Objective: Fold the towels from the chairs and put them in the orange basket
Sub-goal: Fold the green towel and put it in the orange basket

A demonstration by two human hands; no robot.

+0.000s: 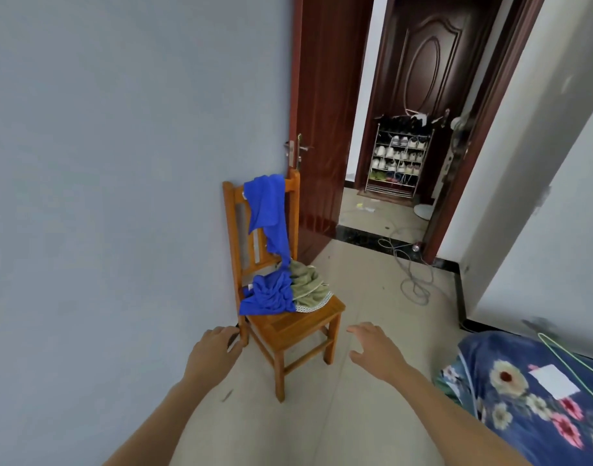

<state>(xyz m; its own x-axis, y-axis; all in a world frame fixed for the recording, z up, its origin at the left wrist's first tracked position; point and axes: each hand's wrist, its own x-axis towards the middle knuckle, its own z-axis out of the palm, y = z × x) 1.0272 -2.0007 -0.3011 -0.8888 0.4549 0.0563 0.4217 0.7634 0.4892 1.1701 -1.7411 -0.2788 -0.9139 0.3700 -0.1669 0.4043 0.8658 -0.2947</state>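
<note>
A: On the wooden chair (288, 326), towel orientation?
B: Blue towel (266, 210) hangs from the backrest, long axis vertical, bunched on the seat beside the green towel (308, 287).
A: Hands?
B: Left hand (211, 351) and right hand (377, 349): fingers (357, 329) relaxed, holding nothing.

1. The chair (288, 327), at centre, is orange-brown wood.
2. The draped towel (266, 210) on its backrest is vivid royal blue, and the crumpled towel (268, 294) on the seat is the same blue.
3. At 3 o'clock of that, the olive towel (308, 284) is dull green with a white dotted hem.
4. The wall (120, 163), at 9 o'clock, is pale blue-grey.
5. The door (325, 112), at 12 o'clock, is glossy red-brown.
6. The floor (372, 297) is beige with a black border.
7. The bedspread (483, 351), at 4 o'clock, is navy with cream and pink flowers.
</note>
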